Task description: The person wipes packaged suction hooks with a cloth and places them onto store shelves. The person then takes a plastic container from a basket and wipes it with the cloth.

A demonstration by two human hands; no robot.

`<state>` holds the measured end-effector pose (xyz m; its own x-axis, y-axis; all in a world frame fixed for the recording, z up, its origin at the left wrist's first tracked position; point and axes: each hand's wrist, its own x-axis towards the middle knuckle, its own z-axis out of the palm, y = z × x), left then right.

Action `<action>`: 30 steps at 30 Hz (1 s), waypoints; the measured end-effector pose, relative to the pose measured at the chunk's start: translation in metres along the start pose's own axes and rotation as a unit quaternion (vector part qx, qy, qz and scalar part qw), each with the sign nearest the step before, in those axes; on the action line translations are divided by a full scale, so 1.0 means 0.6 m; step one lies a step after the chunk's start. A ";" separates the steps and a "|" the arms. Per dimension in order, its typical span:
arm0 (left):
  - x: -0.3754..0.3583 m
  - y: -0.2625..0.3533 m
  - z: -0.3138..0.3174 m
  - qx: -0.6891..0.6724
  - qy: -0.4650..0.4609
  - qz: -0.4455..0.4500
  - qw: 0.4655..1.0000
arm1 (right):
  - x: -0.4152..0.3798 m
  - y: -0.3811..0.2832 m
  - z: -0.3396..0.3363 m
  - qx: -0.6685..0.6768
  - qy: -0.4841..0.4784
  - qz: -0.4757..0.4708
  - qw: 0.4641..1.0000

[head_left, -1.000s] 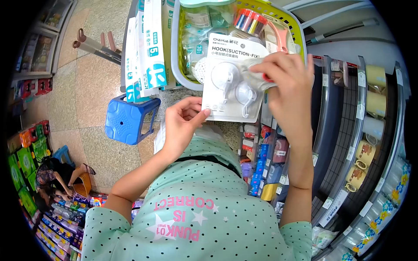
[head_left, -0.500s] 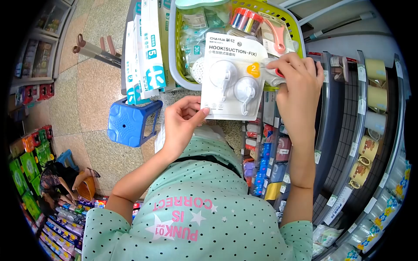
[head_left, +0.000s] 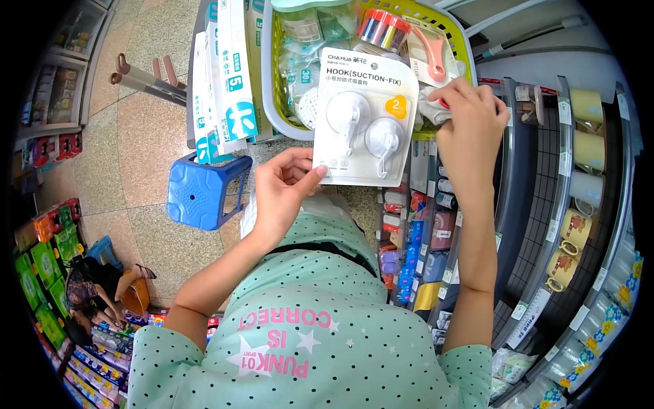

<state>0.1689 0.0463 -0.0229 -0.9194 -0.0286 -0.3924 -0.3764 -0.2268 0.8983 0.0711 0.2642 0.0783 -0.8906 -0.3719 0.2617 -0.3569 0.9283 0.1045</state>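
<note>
My left hand (head_left: 285,189) pinches the lower left corner of a carded pack of suction hooks (head_left: 366,97), thumb in front. Two white hooks show on the card, which stands in front of a yellow-green basket with a pale rim (head_left: 271,102). At the basket's near right corner, my right hand (head_left: 471,129) curls its fingers over a greyish-white soft bundle (head_left: 432,109) with a red detail. A peeler in packaging (head_left: 430,56) and a red-lidded tub of colourful contents (head_left: 383,31) lie in the basket, beside clear packets and a white perforated thing (head_left: 308,109).
Tall white and teal boxes (head_left: 235,75) stand left of the basket. A blue stool (head_left: 197,194) is on the tiled floor. Shelves with mugs (head_left: 575,228) and packed goods line the right. At lower left, another person (head_left: 95,286) is by an orange basket (head_left: 136,294).
My right hand has shifted slightly right, away from the card's edge, and more of the greyish-white bundle shows. My left hand and the hook pack stay nearly where they were.
</note>
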 end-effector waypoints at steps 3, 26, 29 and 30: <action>0.001 0.002 0.000 0.004 -0.001 -0.001 1.000 | -0.001 -0.008 -0.016 0.042 0.008 -0.018 0.999; 0.001 -0.001 -0.005 -0.006 -0.003 -0.025 1.000 | -0.088 -0.037 0.001 0.205 -0.053 0.133 0.968; 0.005 -0.007 -0.003 -0.021 0.001 -0.020 1.000 | -0.116 -0.042 -0.006 0.209 -0.077 0.118 0.968; 0.005 -0.005 -0.002 -0.022 0.004 -0.028 0.999 | -0.125 -0.045 -0.008 0.212 -0.085 0.112 0.967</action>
<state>0.1676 0.0457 -0.0271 -0.8956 -0.0231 -0.4444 -0.4224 -0.2701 0.8653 0.1489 0.2668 0.0603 -0.9797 -0.1892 0.0667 -0.2005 0.9156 -0.3485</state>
